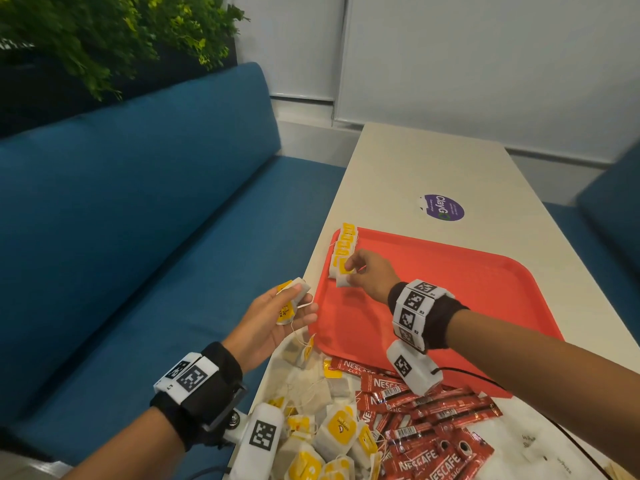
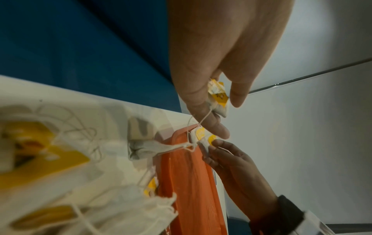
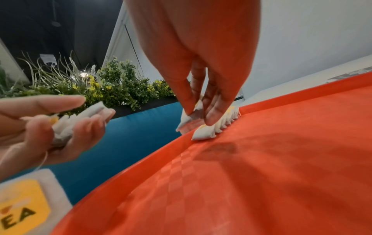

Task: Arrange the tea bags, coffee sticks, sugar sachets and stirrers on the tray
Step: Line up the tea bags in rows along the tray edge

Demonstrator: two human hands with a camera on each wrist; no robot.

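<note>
**Tea bag placement at the tray's left edge**

My right hand (image 1: 367,276) pinches a tea bag (image 1: 343,279) at the near end of the row of tea bags (image 1: 343,244) along the left rim of the red tray (image 1: 450,292). My left hand (image 1: 277,315) hovers beside the tray, fingers curled round a small bundle of tea bags (image 1: 292,299). Loose tea bags (image 1: 332,431) and coffee sticks (image 1: 426,424) crowd the white table (image 1: 415,168) at the tray's near edge. A purple sticker (image 1: 440,207) lies beyond it; a blue bench (image 1: 138,202) runs alongside.

Black wristbands (image 1: 446,320) carry white blocks (image 1: 414,370) printed with black square markers.
</note>
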